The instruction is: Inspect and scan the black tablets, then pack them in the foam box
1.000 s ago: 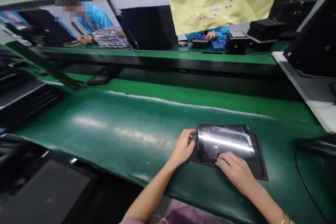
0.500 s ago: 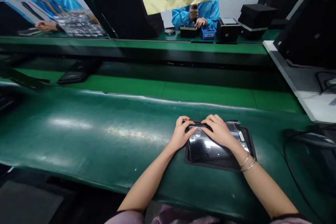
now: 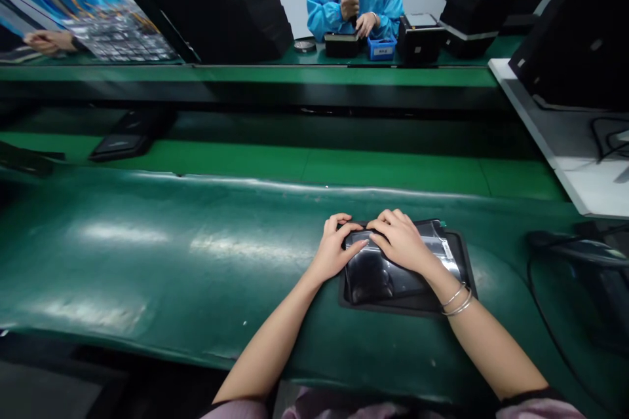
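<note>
A glossy black screen panel (image 3: pixel 378 275) with a clear film over it lies in a shallow black tray (image 3: pixel 464 255) on the green bench. A white label and a small green tab show at its right end. My left hand (image 3: pixel 337 249) is at the panel's upper left corner, its thumb on the glossy face and its fingers bent over the far edge. Close beside it, my right hand (image 3: pixel 400 241) grips the same far edge, fingers curled and thumb on the surface. The undersides of my fingertips are hidden. Two silver bangles circle my right wrist.
Beyond the green bench (image 3: pixel 147 255) runs a lower green strip with a dark device (image 3: pixel 132 134) on it. Across it, a co-worker in blue (image 3: pixel 354 3) holds a black tool near a blue bin (image 3: pixel 382 48). A cable and dark equipment (image 3: pixel 574 249) are at right.
The view has shifted slightly, so the far bench sits higher and things appear further left. Both hands stay at the panel's far edge, with little change in their grip.
</note>
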{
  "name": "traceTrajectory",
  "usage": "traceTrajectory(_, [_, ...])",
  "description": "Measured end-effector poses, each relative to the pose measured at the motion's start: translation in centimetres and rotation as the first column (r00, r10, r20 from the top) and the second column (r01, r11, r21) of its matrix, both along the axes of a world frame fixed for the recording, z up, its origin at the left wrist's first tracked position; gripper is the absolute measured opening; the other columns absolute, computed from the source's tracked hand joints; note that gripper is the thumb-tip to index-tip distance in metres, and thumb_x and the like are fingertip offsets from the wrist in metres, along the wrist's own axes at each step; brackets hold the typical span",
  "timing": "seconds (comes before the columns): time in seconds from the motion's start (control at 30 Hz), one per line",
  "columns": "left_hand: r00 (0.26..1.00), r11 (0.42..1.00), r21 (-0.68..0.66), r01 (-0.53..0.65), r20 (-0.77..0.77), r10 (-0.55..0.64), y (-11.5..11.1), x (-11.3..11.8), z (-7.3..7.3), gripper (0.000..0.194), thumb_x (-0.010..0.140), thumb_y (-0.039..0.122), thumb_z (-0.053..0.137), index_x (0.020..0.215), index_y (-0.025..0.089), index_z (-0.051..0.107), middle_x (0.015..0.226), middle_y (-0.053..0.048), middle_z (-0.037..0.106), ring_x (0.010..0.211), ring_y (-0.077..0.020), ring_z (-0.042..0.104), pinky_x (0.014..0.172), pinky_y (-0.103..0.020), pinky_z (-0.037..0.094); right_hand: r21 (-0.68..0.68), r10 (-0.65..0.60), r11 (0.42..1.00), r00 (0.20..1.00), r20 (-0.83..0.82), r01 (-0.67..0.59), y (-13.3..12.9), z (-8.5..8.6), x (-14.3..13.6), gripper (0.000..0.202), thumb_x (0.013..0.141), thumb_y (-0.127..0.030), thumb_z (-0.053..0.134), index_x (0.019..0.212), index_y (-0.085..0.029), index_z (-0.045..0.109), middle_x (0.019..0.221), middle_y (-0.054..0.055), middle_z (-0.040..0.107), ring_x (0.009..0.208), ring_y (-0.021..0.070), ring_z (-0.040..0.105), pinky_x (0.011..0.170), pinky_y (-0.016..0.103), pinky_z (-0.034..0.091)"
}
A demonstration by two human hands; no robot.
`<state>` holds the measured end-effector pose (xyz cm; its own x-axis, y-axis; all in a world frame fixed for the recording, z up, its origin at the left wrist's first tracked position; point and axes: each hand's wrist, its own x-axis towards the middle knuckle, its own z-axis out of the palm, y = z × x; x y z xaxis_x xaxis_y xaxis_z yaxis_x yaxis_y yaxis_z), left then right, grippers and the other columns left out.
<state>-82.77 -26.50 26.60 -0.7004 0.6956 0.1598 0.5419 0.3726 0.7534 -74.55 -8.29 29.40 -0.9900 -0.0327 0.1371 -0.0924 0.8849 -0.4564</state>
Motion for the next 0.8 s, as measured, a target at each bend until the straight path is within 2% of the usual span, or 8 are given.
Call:
traceTrajectory(0.27, [0.999,0.999,-0.035,0.042,-0.010,-0.042,0.2,-0.4,0.2,0.021,0.086,0.032,0.063,0.105,0.022,0.063,0.118,-0.009,0.046,0.118,-0.0267,0.043,0.105,-0.047,0.036,-0.075,-0.021,0.997,0.995,-0.098,0.013,-0.1,-0.3,0.0,0.019,0.092,-0.023,0.052,0.106,-0.019,0.064,0.096,0.007,0.061,0.089,0.0233,0.051,0.083,0.039,0.043])
traceTrajectory(0.4, [0.999,1.000,-0.019,0.007,-0.043,-0.008,0.2,-0.3,0.1,0.020,0.085,0.031,0.064,0.103,0.023,0.064,0.117,-0.009,0.047,0.116,-0.0263,0.044,0.104,-0.046,0.036,-0.177,-0.166,0.975,0.968,-0.190,0.132,1.3,0.3,0.8,0.021,0.093,-0.018,0.043,0.102,-0.018,0.063,0.100,0.008,0.063,0.096,0.0200,0.056,0.089,0.034,0.044])
traceTrajectory(0.53, [0.997,0.999,0.015,-0.048,-0.061,0.049,0.1,-0.2,-0.1,0.021,0.083,0.033,0.065,0.099,0.021,0.062,0.111,-0.009,0.049,0.113,-0.0259,0.047,0.101,-0.045,0.039,-0.235,-0.407,0.903,0.893,-0.192,0.361,4.3,1.2,4.8,0.023,0.093,-0.020,0.040,0.098,-0.016,0.062,0.095,0.008,0.064,0.086,0.0185,0.060,0.078,0.030,0.046])
traceTrajectory(0.6, [0.996,0.998,0.030,-0.060,-0.059,0.061,0.1,-0.2,-0.2,0.021,0.083,0.034,0.066,0.097,0.020,0.061,0.110,-0.009,0.049,0.112,-0.0259,0.048,0.100,-0.044,0.040,-0.220,-0.480,0.868,0.866,-0.140,0.446,5.5,1.2,7.4,0.022,0.091,-0.023,0.042,0.094,-0.017,0.063,0.089,0.007,0.065,0.078,0.0191,0.060,0.073,0.031,0.046])
traceTrajectory(0.7, [0.997,0.997,0.041,-0.058,-0.050,0.060,0.2,-0.3,-0.3,0.020,0.082,0.034,0.066,0.096,0.020,0.061,0.111,-0.009,0.049,0.112,-0.0258,0.048,0.100,-0.044,0.040,-0.181,-0.539,0.832,0.841,-0.041,0.524,5.9,0.3,10.3,0.025,0.090,-0.029,0.043,0.088,-0.018,0.065,0.085,0.008,0.066,0.077,0.0233,0.061,0.073,0.036,0.044])
traceTrajectory(0.8, [0.998,0.998,0.043,-0.051,-0.043,0.053,0.2,-0.3,-0.2,0.019,0.082,0.033,0.065,0.096,0.020,0.062,0.113,-0.009,0.049,0.112,-0.0257,0.048,0.100,-0.044,0.039,-0.175,-0.599,0.785,0.800,0.028,0.594,5.3,-0.6,11.0,0.030,0.089,-0.036,0.042,0.086,-0.017,0.065,0.085,0.012,0.067,0.083,0.0283,0.059,0.077,0.041,0.042])
